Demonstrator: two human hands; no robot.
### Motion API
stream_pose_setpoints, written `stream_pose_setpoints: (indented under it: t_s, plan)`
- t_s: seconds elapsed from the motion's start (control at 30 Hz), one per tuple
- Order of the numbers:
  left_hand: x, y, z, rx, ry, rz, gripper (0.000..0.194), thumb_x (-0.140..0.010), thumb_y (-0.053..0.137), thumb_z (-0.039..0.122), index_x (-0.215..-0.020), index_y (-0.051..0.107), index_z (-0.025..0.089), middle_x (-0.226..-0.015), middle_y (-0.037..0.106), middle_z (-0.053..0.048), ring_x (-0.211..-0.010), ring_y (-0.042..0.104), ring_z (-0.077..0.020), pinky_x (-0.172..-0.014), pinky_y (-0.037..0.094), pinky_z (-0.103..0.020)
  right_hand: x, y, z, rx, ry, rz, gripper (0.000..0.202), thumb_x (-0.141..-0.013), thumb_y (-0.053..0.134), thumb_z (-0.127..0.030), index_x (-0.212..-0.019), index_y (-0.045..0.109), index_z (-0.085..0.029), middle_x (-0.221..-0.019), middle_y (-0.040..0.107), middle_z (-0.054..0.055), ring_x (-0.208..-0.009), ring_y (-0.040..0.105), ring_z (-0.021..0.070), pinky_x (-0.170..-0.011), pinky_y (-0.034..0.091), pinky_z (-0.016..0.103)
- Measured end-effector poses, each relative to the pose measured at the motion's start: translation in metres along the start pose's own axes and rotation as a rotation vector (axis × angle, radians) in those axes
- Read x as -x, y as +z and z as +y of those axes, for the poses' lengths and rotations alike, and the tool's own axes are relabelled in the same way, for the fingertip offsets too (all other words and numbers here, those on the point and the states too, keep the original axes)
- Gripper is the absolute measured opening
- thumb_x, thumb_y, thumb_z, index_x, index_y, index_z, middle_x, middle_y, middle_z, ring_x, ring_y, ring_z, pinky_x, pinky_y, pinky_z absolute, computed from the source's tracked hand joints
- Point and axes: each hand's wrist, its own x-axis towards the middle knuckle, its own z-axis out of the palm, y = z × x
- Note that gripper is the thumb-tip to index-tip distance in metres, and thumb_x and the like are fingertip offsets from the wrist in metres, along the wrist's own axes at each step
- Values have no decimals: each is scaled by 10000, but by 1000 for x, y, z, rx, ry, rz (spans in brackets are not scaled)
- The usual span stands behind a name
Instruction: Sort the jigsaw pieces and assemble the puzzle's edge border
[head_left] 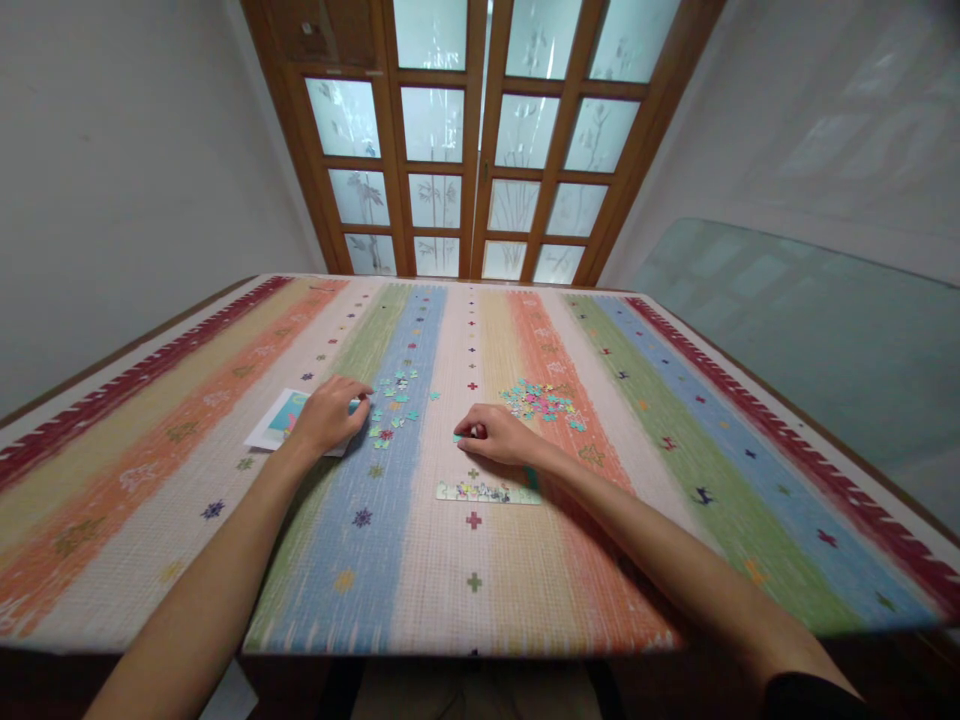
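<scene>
Dotting striped tablecloth (420, 560), jigsaw pieces (538, 402); doors (490, 150) beyond

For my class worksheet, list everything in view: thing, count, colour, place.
Tablecloth: one, multicoloured stripes, centre.
Left puzzle pieces: many, mostly teal, centre-left.
Lone piece: one, teal, centre.
Puzzle pile: many pieces, teal, pink and yellow, centre-right.
Joined strip: one, mixed colours, front centre.
Picture card: one, white, teal and pink, left.
Held piece: one, teal, right fingertips.
Doors: two, brown, pale panes, background.
Panel: one, pale green, right.
Walls: two, whitish, left and right.
Pale item: one, unclear, bottom left.
Sleeve: one, black, bottom right.
Forearms: two, bare, foreground.
Left hand: one, bare, overlapping the card.
Right hand: one, bare, centre.
</scene>
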Motion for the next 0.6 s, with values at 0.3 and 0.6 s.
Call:
stream_pose_setpoints:
  t_s: [0.3, 0.6]
  plan:
    - [0, 1, 4, 27, 57, -40, 282, -912, 456, 285, -938, 721, 191, -933, 747, -99, -952, 650, -281, -915, 539, -442, -3, 6, -8, 21, 27, 26, 47, -828, 730, -134, -841, 750, -175, -845, 658, 41, -763, 582, 163, -746, 433, 290]
    - [1, 2, 10, 57, 57, -57, 298, -909, 454, 265, -963, 738, 192, -909, 735, -99, -921, 634, -284, -905, 535, -453, -3, 6, -14, 0, 19, 12, 78, -858, 706, -123, -903, 744, -173, -931, 649, 57, -789, 582, 159, -775, 443, 288]
